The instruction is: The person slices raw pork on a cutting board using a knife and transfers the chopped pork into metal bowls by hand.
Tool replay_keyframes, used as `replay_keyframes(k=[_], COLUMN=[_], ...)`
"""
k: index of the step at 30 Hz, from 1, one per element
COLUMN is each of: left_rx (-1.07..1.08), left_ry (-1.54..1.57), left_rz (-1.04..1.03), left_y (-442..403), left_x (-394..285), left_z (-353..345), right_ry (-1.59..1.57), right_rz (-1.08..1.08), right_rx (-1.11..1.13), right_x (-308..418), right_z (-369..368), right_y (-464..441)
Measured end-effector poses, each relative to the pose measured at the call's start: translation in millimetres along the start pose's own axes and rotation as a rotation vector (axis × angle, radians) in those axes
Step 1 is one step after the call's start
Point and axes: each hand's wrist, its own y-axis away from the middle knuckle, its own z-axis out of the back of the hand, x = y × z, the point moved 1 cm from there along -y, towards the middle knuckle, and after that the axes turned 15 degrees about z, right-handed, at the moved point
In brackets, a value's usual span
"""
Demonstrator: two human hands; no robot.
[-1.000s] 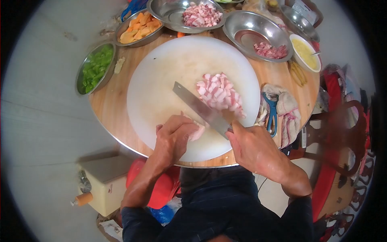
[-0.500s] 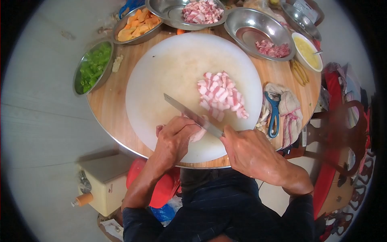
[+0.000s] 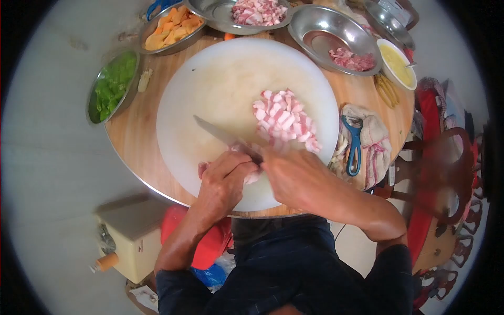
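My right hand point(image 3: 294, 176) grips the handle of a kitchen knife point(image 3: 216, 131), whose blade points to the far left over the round white cutting board point(image 3: 210, 79). Curled fingers of my left hand point(image 3: 224, 176) press on a piece of raw pork point(image 3: 253, 176) right beside the blade. Part of that pork pokes out on both sides of the left hand; the rest is hidden under the fingers. To the right on the board lies a pile of diced pork point(image 3: 286, 118), pink and white.
Metal bowls at the back hold orange slices point(image 3: 173, 32), meat pieces point(image 3: 260, 11) and minced-looking meat point(image 3: 352, 59). Chopped green peppers point(image 3: 114, 86) fill a bowl at left. A white bowl point(image 3: 396, 63) holds yellow liquid. Blue-handled scissors point(image 3: 353, 147) rest on a cloth point(image 3: 374, 137) at right.
My right hand has moved left and slightly up, pushing the knife further across the board. The left hand stays on the pork. The whole view has shifted a little.
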Motion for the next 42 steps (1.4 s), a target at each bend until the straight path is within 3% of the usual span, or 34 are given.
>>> replay_keyframes(k=[5, 7, 11, 13, 14, 16, 22, 29, 32, 37, 42], left_rx=[-0.015, -0.051, -0.064, -0.051, -0.05, -0.034, -0.017, -0.005, 0.012, -0.111, -0.006], left_ry=[-0.04, -0.001, -0.034, -0.029, -0.028, 0.012, -0.092, -0.053, -0.007, 0.073, -0.024], left_rz=[0.035, 0.01, 0.049, 0.088, 0.086, 0.086, 0.051, 0.067, 0.08, 0.02, 0.063], left_y=[1, 2, 8, 9, 9, 7, 8, 10, 9, 11, 13], left_x=[0, 2, 5, 7, 6, 4, -3, 1, -2, 4, -4], left_z=[-2, -3, -6, -9, -9, -7, 0, 0, 1, -3, 3], right_ry=[0.008, -0.043, -0.044, 0.025, 0.025, 0.055, 0.093, 0.105, 0.222, 0.071, 0.039], right_rz=[-0.005, -0.03, -0.01, -0.202, -0.204, -0.014, -0.04, -0.075, -0.217, -0.077, -0.027], right_rx=[-0.101, 0.059, 0.112, 0.321, 0.32, 0.124, -0.032, 0.103, 0.076, -0.154, -0.117], right_x=[3, 6, 24, 26, 25, 20, 10, 10, 8, 14, 18], right_z=[-1, 8, 32, 34, 32, 21, -7, 21, 24, 22, 18], right_y=[-5, 15, 60, 64, 62, 47, -3, 55, 66, 64, 54])
